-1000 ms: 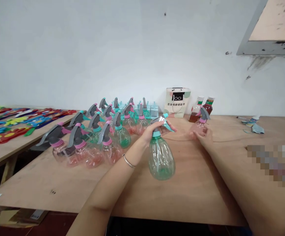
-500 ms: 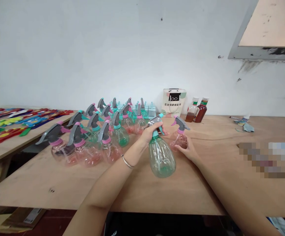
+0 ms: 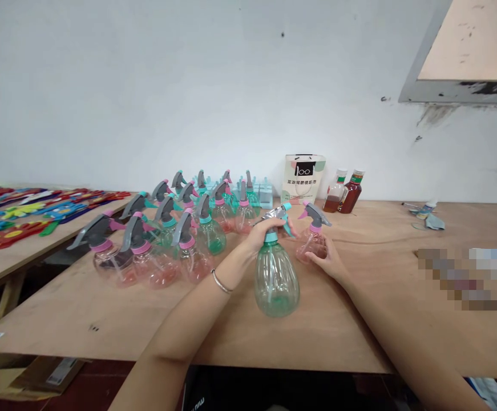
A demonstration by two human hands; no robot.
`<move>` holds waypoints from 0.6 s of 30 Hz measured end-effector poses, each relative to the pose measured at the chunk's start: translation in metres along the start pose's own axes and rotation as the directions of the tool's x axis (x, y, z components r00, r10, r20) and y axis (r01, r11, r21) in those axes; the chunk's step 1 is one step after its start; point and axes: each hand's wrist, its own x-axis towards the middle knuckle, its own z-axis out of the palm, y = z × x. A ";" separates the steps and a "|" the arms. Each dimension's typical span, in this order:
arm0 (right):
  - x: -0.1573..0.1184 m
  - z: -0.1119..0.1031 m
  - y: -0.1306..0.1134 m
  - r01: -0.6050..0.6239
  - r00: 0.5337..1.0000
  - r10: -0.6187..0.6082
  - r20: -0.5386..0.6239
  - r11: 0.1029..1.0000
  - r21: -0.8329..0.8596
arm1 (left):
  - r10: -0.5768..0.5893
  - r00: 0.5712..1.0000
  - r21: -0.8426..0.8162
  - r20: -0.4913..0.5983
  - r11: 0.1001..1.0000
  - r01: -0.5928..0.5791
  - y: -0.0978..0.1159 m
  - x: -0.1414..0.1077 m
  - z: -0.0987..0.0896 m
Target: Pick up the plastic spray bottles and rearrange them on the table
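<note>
At the centre of the frame, the left hand (image 3: pixel 260 233) is wrapped around the grey head of a green spray bottle (image 3: pixel 277 285), its see-through body hanging below the fingers. A pale tube runs down inside, and the green deepens at the base; whether that base touches the table (image 3: pixel 338 337) I cannot tell.

Just right of centre, the right hand (image 3: pixel 331 261) curves around the lower right side of a pink spray bottle (image 3: pixel 308 242), thumb in front; I cannot tell how firmly it presses. This bottle stands upright on the table, pink-collared, its head grey.

Left of centre stands a cluster of spray bottles (image 3: pixel 194 262), pink and green mixed, with tubes showing through some of the nearer walls. Behind them is a light-blue rack (image 3: pixel 266 195).

Right of the upright paper bag (image 3: pixel 303 185), near the wall, stand two glass bottles: the left one (image 3: pixel 331 202) is partly filled with brown liquid, the right one (image 3: pixel 351 198) holds darker reddish-brown contents. At lower left, below the tabletop, sits a cardboard box (image 3: pixel 34 377).
</note>
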 end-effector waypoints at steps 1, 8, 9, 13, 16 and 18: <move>0.000 0.000 0.000 0.003 1.000 -0.003 -0.001 1.000 -0.004 | -0.006 0.999 0.015 0.033 1.000 0.006 0.001 -0.001 0.002; 0.000 0.000 -0.001 0.005 1.000 -0.005 0.004 1.000 -0.020 | 0.100 0.991 0.106 -0.093 0.990 -0.090 -0.003 -0.005 0.005; 0.000 0.000 -0.002 0.006 1.000 -0.005 0.006 1.000 -0.016 | 0.102 0.991 0.118 -0.089 0.989 -0.091 -0.003 -0.005 0.004; -0.001 0.000 -0.004 -0.005 1.000 0.005 0.004 1.000 0.004 | 0.065 0.998 0.144 0.024 0.987 -0.068 -0.003 -0.005 0.007; -0.001 0.000 -0.003 -0.017 1.000 0.017 -0.002 1.000 -0.001 | 0.068 0.998 0.195 0.007 0.978 -0.068 -0.002 -0.007 0.009; 0.000 0.000 -0.002 -0.007 1.000 0.007 -0.007 1.000 -0.008 | 0.089 0.995 0.253 -0.044 0.964 -0.075 -0.001 -0.009 0.010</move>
